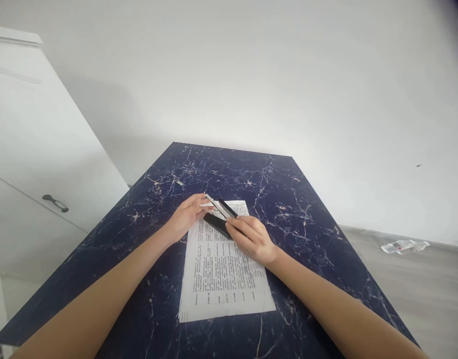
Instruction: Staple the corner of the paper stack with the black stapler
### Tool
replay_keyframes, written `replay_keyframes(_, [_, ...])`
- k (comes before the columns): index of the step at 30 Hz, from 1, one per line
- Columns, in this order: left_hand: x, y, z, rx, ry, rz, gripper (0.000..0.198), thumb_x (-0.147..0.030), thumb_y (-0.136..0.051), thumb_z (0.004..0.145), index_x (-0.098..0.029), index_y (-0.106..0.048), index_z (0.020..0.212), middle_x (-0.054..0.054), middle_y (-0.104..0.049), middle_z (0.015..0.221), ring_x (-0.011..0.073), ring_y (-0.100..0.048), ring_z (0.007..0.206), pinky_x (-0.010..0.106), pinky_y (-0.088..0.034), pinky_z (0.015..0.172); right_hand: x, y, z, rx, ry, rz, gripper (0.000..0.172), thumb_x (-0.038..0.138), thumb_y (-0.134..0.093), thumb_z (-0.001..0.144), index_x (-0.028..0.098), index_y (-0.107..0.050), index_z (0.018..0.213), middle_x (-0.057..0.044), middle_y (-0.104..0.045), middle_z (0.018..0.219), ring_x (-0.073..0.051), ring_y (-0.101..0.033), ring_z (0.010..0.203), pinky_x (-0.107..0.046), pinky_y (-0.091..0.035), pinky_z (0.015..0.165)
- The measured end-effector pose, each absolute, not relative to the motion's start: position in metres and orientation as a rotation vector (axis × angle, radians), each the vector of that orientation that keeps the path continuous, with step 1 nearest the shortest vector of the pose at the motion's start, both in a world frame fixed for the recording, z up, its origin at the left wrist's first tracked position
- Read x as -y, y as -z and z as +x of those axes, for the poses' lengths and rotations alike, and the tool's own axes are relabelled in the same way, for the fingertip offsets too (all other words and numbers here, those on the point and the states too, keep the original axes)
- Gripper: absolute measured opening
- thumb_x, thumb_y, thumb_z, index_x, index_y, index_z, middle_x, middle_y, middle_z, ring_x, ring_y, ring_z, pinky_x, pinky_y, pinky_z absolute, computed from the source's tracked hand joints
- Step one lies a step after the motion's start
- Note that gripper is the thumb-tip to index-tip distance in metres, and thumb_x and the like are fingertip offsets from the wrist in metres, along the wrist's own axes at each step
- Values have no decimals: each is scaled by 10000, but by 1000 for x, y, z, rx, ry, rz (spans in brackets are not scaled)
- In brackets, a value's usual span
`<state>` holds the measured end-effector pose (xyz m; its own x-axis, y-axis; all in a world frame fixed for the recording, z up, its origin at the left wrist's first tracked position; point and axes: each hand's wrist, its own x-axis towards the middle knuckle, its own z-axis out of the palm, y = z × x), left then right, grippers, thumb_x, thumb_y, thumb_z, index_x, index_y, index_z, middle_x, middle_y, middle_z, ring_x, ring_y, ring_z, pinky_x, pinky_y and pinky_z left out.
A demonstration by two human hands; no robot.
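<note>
A black stapler is spread apart at its hinge, with its silver staple magazine and black top cover raised above the base. My right hand is closed around its hinge end. At the front end of the magazine is my left hand, thumb and fingers drawn together; whatever lies between the fingertips is too small to make out. Under both hands, printed sheets of paper lie flat, their text running sideways. The stapler covers part of their upper half.
The dark blue marble-patterned table reaches toward a white wall. A small pale scrap lies on its far left part. At left stands a white cabinet with a dark handle. Clear plastic packaging lies on the floor at right.
</note>
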<state>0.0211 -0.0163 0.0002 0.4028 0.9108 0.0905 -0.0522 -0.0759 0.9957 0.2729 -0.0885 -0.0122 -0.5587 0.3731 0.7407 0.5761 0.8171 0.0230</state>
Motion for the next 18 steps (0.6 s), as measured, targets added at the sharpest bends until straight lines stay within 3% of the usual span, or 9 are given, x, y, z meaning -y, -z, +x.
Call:
replay_keyframes(4, [15,1,21,-816,-919,1283,488,-480,-702,911,-189,-614,1294,150,-704,1267,274,-694,1156,485,-529,1055,94,6,270,2362,403,-633,451,50,-579,949,295,-612,1326,-47,-739,1192,-232,-698,1031,-375,-611,819])
replay_keyframes(8, [12,3,17,-923,-994,1296,460,-487,-777,841,-158,-698,1153,137,-758,1119,256,-741,1016,483,-568,1004,96,6,264,2284,298,-756,411,53,-558,940,306,-628,1256,-39,-742,1112,-230,-692,955,-398,-583,784])
replay_keyframes(12, [10,-1,12,-1114,-1261,1375,410,-509,-691,901,-146,-698,1091,123,-771,997,212,-751,794,408,-642,783,92,2,258,1921,80,-1096,125,193,-671,886,249,-621,986,-53,-677,901,-243,-635,829,-440,-519,751])
replay_keyframes(15, [15,-6,8,-1194,-1381,1710,361,-473,-574,978,-171,-686,1140,83,-773,935,159,-704,639,314,-607,616,86,-2,257,1799,-252,-1263,209,324,-746,843,236,-556,847,-35,-606,850,-211,-589,763,-369,-494,679])
replay_keyframes(18, [22,-9,5,-1212,-1380,2196,288,-384,-509,1016,-207,-704,1131,49,-787,913,140,-700,640,287,-589,664,80,-1,258,1870,-430,-1273,253,358,-756,831,228,-539,843,-26,-593,866,-193,-577,754,-331,-490,659])
